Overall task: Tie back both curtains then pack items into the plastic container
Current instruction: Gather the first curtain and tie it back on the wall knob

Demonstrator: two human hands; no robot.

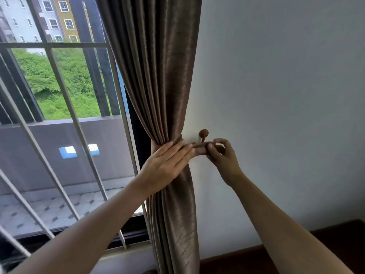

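A brown curtain [158, 76] hangs gathered at the right side of the window, cinched at mid-height by a matching brown tieback band [199, 148]. My left hand [166, 165] lies flat with straight fingers over the gathered curtain and the band. My right hand [219, 155] pinches the band's free end just below a round wooden hook knob [203, 133] on the white wall. The far side of the band behind the curtain is hidden.
To the left is a window with white metal bars [65, 95], a balcony and buildings beyond. A white wall [286, 95] fills the right. Dark wooden furniture [335, 234] sits at the lower right.
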